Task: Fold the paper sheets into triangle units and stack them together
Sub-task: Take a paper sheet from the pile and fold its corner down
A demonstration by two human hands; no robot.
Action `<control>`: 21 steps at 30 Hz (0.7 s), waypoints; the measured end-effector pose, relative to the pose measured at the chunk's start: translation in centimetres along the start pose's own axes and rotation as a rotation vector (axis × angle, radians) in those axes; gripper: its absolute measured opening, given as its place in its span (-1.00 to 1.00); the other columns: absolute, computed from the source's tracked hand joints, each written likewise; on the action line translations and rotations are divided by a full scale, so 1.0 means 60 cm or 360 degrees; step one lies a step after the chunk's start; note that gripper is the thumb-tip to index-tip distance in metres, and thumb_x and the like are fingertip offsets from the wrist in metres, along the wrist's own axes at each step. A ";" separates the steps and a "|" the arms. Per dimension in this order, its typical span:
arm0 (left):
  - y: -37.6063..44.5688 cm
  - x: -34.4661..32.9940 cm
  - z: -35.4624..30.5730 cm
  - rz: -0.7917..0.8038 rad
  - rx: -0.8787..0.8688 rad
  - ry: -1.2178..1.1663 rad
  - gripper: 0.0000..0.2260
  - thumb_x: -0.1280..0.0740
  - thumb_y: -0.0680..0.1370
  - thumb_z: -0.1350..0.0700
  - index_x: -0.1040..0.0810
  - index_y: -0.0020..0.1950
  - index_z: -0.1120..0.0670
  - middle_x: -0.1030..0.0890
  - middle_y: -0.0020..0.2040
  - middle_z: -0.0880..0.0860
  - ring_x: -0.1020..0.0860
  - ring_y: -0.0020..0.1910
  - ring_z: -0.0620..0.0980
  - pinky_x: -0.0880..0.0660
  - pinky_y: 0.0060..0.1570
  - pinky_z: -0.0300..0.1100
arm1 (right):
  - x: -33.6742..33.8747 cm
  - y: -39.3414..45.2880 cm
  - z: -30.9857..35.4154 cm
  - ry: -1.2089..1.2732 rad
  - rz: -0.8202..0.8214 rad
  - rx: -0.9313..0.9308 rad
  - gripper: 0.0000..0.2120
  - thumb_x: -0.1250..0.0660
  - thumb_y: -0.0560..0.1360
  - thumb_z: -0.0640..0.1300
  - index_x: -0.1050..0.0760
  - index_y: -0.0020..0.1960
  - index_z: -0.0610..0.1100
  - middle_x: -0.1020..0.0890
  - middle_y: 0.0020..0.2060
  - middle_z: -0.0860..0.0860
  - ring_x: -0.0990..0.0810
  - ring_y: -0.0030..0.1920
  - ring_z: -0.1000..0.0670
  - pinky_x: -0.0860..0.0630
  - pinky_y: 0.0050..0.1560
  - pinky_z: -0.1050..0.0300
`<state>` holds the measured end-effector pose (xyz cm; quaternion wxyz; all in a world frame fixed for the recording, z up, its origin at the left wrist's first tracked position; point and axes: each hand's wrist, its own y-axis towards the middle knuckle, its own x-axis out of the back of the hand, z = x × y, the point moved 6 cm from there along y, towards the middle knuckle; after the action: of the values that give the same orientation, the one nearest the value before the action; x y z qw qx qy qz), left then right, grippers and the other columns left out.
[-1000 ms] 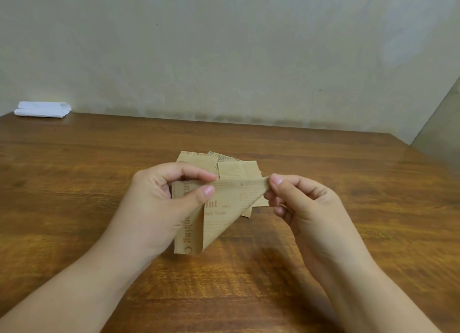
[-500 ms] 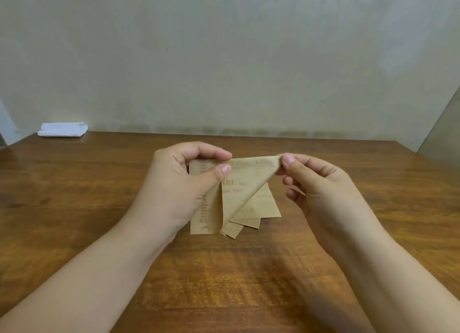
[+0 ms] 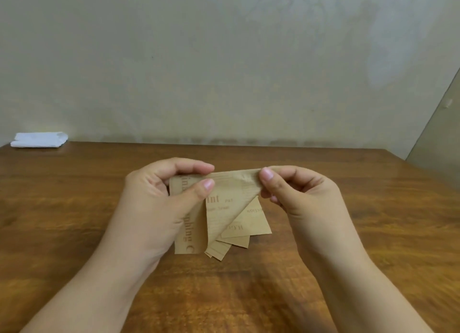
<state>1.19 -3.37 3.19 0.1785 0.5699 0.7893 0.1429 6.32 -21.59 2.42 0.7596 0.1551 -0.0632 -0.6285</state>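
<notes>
A brown printed paper sheet [image 3: 224, 205] is held up above the wooden table [image 3: 74, 208], partly folded with a diagonal flap hanging down. My left hand [image 3: 159, 200] pinches its upper left part between thumb and fingers. My right hand [image 3: 298, 195] pinches its upper right corner with thumb and fingertips. Behind and below the sheet, several more brown paper pieces [image 3: 251, 225] lie on the table in a loose pile, partly hidden by the held sheet.
A folded white cloth [image 3: 39, 140] lies at the table's far left edge against the wall. A pale wall stands close behind the table's back edge. The table's right edge runs diagonally at the far right.
The view has tilted up, so the hands and sheet sit lower against the table. The fold's top edge is drawn straighter between both hands, and the flap hangs steeper.
</notes>
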 end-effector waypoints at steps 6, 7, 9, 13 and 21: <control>-0.005 -0.001 0.006 0.0027 0.0045 -0.0023 -0.84 -0.46 0.24 0.19 -0.71 -0.28 -0.06 -0.70 -0.30 0.01 -0.67 -0.31 -0.12 -0.53 -0.37 -0.35 | -0.002 -0.005 -0.004 0.0058 -0.0027 -0.0013 -0.84 -0.46 0.23 0.05 -0.69 -0.28 -0.01 -0.66 -0.37 0.06 -0.55 -0.34 0.18 -0.51 -0.23 0.34; -0.005 -0.002 0.006 0.0027 0.0056 -0.0030 -0.84 -0.46 0.24 0.19 -0.71 -0.28 -0.06 -0.70 -0.30 0.02 -0.67 -0.31 -0.11 -0.54 -0.36 -0.34 | -0.002 -0.005 -0.005 0.0072 -0.0028 -0.0028 -0.84 -0.46 0.23 0.05 -0.69 -0.28 -0.01 -0.66 -0.37 0.06 -0.55 -0.34 0.18 -0.51 -0.21 0.32; -0.007 -0.002 0.007 0.0026 0.0073 -0.0053 -0.84 -0.46 0.23 0.19 -0.71 -0.27 -0.05 -0.70 -0.29 0.03 -0.67 -0.31 -0.10 -0.54 -0.37 -0.33 | -0.001 -0.006 -0.007 0.0083 -0.0040 -0.0057 -0.84 -0.44 0.25 0.05 -0.69 -0.27 -0.02 -0.65 -0.36 0.06 -0.55 -0.32 0.16 -0.50 -0.15 0.23; -0.009 -0.005 0.005 0.0027 0.0072 -0.0055 -0.83 -0.45 0.24 0.20 -0.71 -0.27 -0.05 -0.70 -0.29 0.04 -0.68 -0.30 -0.10 -0.54 -0.38 -0.32 | -0.004 -0.007 -0.009 0.0116 -0.0017 -0.0087 -0.84 -0.39 0.31 0.06 -0.64 -0.31 -0.02 -0.60 -0.36 0.08 -0.51 -0.29 0.15 -0.40 -0.12 0.12; -0.011 -0.003 0.002 0.0023 0.0082 -0.0011 -0.83 -0.46 0.27 0.20 -0.71 -0.27 -0.07 -0.71 -0.27 0.03 -0.68 -0.27 -0.07 -0.55 -0.36 -0.31 | -0.010 -0.006 -0.025 0.0348 0.0009 -0.0241 -0.75 -0.32 0.51 -0.07 -0.61 -0.33 -0.03 -0.55 -0.32 0.03 -0.50 -0.28 0.11 -0.40 -0.20 0.17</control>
<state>0.76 -3.76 2.81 0.1655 0.5805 0.7879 0.1217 6.31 -20.85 0.94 0.7731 0.1647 0.0670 -0.6088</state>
